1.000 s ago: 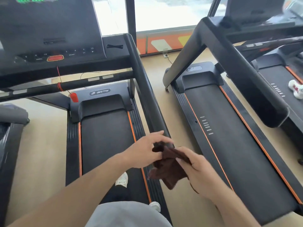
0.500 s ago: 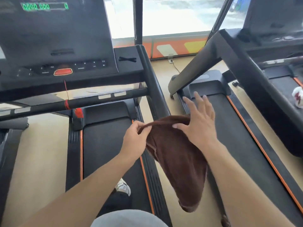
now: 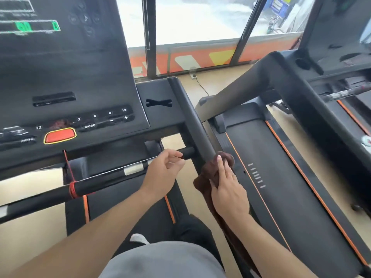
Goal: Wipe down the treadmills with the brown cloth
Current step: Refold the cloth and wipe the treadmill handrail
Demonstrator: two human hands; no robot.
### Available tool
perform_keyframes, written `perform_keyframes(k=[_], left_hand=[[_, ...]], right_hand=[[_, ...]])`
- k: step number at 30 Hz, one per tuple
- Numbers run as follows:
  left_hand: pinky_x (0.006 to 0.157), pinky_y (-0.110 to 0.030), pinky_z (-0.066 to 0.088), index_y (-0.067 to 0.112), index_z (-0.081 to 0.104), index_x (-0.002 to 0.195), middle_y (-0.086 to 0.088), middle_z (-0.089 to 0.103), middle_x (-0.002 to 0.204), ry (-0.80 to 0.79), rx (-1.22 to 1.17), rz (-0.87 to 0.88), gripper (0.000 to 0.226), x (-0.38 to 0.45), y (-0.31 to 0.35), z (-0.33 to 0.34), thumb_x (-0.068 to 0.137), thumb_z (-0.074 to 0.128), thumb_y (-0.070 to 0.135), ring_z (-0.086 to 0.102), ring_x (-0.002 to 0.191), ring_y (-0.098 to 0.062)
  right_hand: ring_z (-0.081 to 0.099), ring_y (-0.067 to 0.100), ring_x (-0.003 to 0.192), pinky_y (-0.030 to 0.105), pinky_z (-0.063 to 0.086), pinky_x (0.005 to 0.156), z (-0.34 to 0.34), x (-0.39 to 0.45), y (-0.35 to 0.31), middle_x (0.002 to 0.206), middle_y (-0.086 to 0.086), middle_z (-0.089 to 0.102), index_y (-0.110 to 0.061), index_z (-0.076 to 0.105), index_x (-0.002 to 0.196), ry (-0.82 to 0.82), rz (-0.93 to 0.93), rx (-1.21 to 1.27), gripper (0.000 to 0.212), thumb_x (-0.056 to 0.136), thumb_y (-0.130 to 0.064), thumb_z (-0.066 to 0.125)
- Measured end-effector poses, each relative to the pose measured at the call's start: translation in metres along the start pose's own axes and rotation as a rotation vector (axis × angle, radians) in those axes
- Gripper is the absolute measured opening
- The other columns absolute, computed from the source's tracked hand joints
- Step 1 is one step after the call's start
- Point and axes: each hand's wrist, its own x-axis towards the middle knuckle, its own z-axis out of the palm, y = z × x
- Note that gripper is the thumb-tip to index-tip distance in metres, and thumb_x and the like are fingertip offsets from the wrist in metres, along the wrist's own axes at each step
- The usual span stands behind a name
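Observation:
The brown cloth (image 3: 204,178) is bunched over the lower end of the black right handrail (image 3: 191,115) of the treadmill I stand on. My right hand (image 3: 226,189) lies on the cloth with fingers fairly straight and presses it against the rail; the thumb is hidden. The rest of the cloth hangs down under my right forearm. My left hand (image 3: 162,175) hovers in front of the right end of the black crossbar (image 3: 100,184), fingers loosely curled and holding nothing. The console (image 3: 60,77) with a green display fills the upper left.
A second treadmill (image 3: 281,177) with orange-edged belt stands close on the right, its slanted upright (image 3: 241,91) near my handrail. A third treadmill (image 3: 341,109) is at the far right. A red stop button (image 3: 59,135) and red cord (image 3: 72,189) hang at left. Windows ahead.
I have moved closer to the console. My left hand let go of the cloth and went to the crossbar end. My right hand brought the cloth down onto the right handrail.

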Motion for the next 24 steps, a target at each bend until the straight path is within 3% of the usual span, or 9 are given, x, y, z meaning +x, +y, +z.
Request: perform_keyframes(k=[2, 5, 8, 11, 17, 21, 24], left_hand=[[0.092, -0.033, 0.055, 0.029, 0.066, 0.102, 0.007, 0.074, 0.098, 0.03, -0.037, 0.03, 0.008, 0.012, 0.006, -0.006, 0.095, 0.067, 0.025, 0.071, 0.098, -0.014], [0.088, -0.035, 0.057, 0.03, 0.066, 0.102, 0.005, 0.074, 0.096, 0.11, -0.085, 0.041, 0.011, 0.028, 0.008, -0.019, 0.095, 0.067, 0.022, 0.071, 0.097, -0.015], [0.083, -0.028, 0.058, 0.033, 0.064, 0.104, 0.004, 0.074, 0.093, 0.194, -0.118, 0.029, 0.018, 0.044, 0.012, -0.037, 0.094, 0.066, 0.019, 0.072, 0.095, -0.016], [0.093, -0.041, 0.056, 0.029, 0.063, 0.107, 0.004, 0.075, 0.09, 0.269, -0.128, 0.045, 0.019, 0.064, 0.021, -0.054, 0.094, 0.065, 0.015, 0.074, 0.09, -0.014], [0.094, -0.04, 0.055, 0.026, 0.064, 0.106, 0.003, 0.074, 0.088, 0.349, -0.108, 0.043, 0.019, 0.099, 0.035, -0.071, 0.094, 0.065, 0.011, 0.073, 0.091, -0.016], [0.094, -0.037, 0.055, 0.025, 0.064, 0.105, 0.002, 0.075, 0.088, 0.388, -0.083, 0.036, 0.019, 0.107, 0.037, -0.08, 0.094, 0.065, 0.009, 0.073, 0.09, -0.013], [0.095, -0.04, 0.055, 0.024, 0.065, 0.105, 0.001, 0.076, 0.088, 0.438, -0.083, 0.029, 0.021, 0.106, 0.035, -0.087, 0.094, 0.064, 0.006, 0.073, 0.09, -0.012]], right_hand=[[0.021, 0.018, 0.156, 0.041, 0.047, 0.108, 0.0, 0.031, -0.007, 0.169, -0.009, 0.02, -0.035, 0.012, 0.163, 0.018, -0.134, 0.015, 0.074, 0.1, -0.026, 0.05], [0.018, 0.02, 0.157, 0.039, 0.035, 0.118, 0.001, 0.086, -0.022, 0.167, -0.011, 0.028, -0.038, 0.024, 0.16, -0.002, -0.279, 0.05, 0.065, 0.102, -0.029, 0.051], [0.008, 0.021, 0.158, 0.035, 0.012, 0.126, 0.002, 0.144, -0.044, 0.167, -0.013, 0.025, -0.041, 0.025, 0.16, -0.055, -0.364, 0.019, 0.059, 0.104, -0.036, 0.045], [0.0, 0.023, 0.159, 0.042, -0.001, 0.129, 0.004, 0.197, -0.072, 0.169, -0.011, 0.02, -0.038, 0.018, 0.162, -0.078, -0.468, -0.102, 0.06, 0.105, -0.047, 0.035], [0.005, 0.027, 0.159, 0.051, 0.003, 0.128, 0.014, 0.282, -0.116, 0.17, -0.009, 0.019, -0.039, 0.012, 0.162, -0.127, -0.585, -0.203, 0.063, 0.103, -0.056, 0.023], [0.002, 0.027, 0.159, 0.052, 0.003, 0.128, 0.021, 0.348, -0.141, 0.169, -0.007, 0.021, -0.038, 0.016, 0.161, -0.112, -0.501, -0.147, 0.064, 0.101, -0.058, 0.023], [0.016, 0.03, 0.156, 0.055, 0.011, 0.125, 0.024, 0.374, -0.167, 0.164, -0.003, 0.037, -0.031, 0.03, 0.158, -0.122, -0.434, -0.142, 0.063, 0.101, -0.055, 0.022]])
